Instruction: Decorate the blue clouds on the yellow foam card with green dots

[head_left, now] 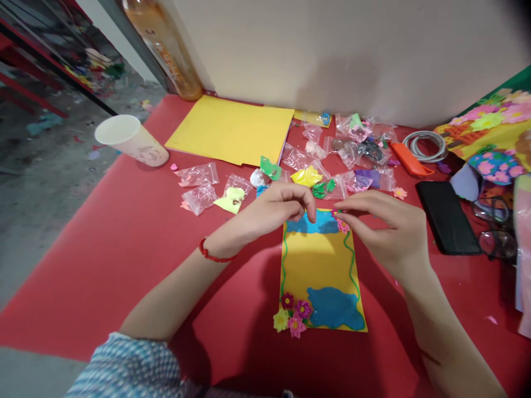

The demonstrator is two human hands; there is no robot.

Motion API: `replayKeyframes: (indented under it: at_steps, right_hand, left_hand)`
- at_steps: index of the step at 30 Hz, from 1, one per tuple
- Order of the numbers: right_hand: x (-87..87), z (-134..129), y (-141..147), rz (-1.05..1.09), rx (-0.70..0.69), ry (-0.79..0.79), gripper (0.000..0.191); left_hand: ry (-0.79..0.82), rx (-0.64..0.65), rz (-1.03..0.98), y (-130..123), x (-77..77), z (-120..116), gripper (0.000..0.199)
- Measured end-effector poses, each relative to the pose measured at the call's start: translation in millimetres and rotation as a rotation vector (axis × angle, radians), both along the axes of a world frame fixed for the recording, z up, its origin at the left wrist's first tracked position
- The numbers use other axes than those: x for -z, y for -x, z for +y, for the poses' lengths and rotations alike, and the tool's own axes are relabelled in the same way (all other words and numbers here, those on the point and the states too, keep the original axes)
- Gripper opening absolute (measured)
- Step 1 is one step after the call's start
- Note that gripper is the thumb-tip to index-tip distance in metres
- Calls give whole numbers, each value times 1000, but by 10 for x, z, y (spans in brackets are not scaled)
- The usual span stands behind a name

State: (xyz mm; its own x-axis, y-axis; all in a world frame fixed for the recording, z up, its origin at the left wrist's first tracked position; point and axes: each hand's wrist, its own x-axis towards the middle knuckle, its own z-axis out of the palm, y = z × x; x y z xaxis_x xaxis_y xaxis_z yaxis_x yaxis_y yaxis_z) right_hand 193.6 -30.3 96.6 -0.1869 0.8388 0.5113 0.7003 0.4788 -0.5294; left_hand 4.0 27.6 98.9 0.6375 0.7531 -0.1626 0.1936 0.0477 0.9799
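Observation:
A yellow card (317, 260) lies on the red table with blue clay patches at top and bottom and wavy green clay lines down both sides. Several clay flowers (295, 315) in pink, magenta and yellow cluster at its lower left corner. At the upper right corner, the thumb and forefinger of my right hand (388, 229) pinch a small magenta flower (334, 213), partly hidden by the fingertips. A pink flower (343, 225) sits just beneath them. My left hand (280, 207) hovers over the card's upper left, fingers loosely bent and apart, with nothing visible in them.
Bags of coloured clay (307, 177) spread behind the card. Yellow sheets (232, 130), a paper cup (133, 141) and a bottle (170, 55) stand left. To the right are an orange cutter-like tool (410, 160), a coiled cable (425, 146), a phone (447, 218) and glasses (495, 243).

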Motion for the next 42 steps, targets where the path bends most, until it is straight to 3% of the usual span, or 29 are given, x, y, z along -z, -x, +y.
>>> replayKeyframes:
  at_steps: [18, 24, 28, 34, 39, 42]
  right_hand:
    - [9, -7, 19, -54, 19, -29, 14]
    - [2, -16, 19, -14, 28, -21, 7]
    - [9, -17, 13, -59, 21, -63, 15]
    - [5, -14, 24, -42, 26, -43, 7]
    - [32, -11, 20, -83, 19, -76, 17]
    - [20, -20, 42, -44, 41, -65, 11]
  left_hand:
    - [-1, 68, 5, 4, -41, -29, 23]
    - [7, 56, -21, -16, 16, -34, 23]
    - [11, 60, -19, -15, 31, -27, 24]
    - [11, 57, -4, -11, 38, -26, 23]
    - [12, 52, 12, -4, 43, -36, 23]
    - [15, 60, 21, -3, 38, -42, 23]
